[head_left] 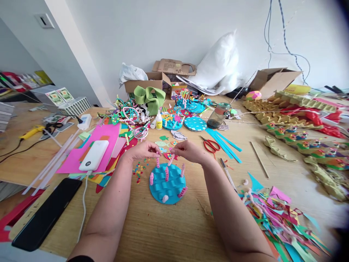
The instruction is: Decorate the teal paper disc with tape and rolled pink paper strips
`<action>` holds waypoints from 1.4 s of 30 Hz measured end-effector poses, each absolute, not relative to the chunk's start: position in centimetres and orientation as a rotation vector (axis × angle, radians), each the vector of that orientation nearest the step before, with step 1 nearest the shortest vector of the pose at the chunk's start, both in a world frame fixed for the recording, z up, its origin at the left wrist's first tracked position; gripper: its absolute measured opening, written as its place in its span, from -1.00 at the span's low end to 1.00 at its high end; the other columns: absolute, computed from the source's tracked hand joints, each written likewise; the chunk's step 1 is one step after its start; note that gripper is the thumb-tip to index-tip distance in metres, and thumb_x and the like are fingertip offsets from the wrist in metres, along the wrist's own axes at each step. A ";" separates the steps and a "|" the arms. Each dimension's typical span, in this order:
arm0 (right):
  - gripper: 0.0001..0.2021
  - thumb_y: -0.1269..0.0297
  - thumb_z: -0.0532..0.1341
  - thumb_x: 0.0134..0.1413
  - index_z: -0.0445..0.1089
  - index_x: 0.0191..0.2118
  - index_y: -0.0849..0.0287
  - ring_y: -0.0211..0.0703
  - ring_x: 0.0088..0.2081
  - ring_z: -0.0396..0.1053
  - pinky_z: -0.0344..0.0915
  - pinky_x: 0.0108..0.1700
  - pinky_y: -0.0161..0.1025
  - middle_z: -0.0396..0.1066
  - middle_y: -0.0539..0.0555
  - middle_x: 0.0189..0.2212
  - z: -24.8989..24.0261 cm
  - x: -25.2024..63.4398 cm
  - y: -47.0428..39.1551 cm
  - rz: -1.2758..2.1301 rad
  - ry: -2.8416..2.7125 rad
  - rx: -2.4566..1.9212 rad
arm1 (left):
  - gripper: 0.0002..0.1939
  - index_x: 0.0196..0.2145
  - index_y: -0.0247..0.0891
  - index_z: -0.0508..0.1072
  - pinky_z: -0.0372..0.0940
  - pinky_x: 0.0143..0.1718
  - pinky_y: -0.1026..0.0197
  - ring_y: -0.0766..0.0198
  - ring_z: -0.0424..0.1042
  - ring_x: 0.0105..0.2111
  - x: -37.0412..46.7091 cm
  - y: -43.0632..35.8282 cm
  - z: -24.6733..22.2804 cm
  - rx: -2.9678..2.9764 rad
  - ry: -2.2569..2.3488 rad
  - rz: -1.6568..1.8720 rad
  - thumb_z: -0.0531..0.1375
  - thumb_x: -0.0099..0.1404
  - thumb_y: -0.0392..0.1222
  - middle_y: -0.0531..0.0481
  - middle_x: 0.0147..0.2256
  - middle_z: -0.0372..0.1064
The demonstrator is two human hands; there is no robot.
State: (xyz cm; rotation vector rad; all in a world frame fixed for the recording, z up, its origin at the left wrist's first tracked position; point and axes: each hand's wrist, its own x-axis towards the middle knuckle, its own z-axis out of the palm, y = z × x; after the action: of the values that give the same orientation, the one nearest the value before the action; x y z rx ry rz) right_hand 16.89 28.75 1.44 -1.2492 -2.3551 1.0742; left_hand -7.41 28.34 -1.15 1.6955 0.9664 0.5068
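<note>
A round blue woven-paper disc lies on the wooden table in front of me. Several pink spiral coils stand on it, among them one at the centre and one at the left edge. A pale pink lump sits near its front rim. At the disc's far edge, my left hand pinches the top of an upright pink coil. Beside it, my right hand has its fingertips closed on the top of another, tilted coil. Paper fish cut-outs lie just beyond both hands.
Red scissors, a pen and blue strips lie rightward, with paper scraps nearer. A glue bottle and glass jar stand behind. Leftward are a white power bank and black phone.
</note>
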 end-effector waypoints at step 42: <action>-0.83 0.36 0.35 -0.20 0.54 -0.35 0.20 -0.26 -0.45 0.36 0.17 -0.45 -0.39 0.49 0.00 -0.47 -2.1 16.0 30.2 1.229 -2.534 -1.161 | -0.75 -0.33 -0.36 0.49 0.28 -0.34 0.26 0.25 0.41 -0.38 -3.8 29.4 -3.5 1.634 1.210 0.669 0.26 0.09 -0.11 -0.06 -0.40 0.47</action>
State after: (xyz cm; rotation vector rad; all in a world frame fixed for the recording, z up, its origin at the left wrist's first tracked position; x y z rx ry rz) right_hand 15.96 30.17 -2.14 -1.1614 -2.5336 1.2292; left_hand -3.75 29.43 -3.50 1.6342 1.2100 0.6693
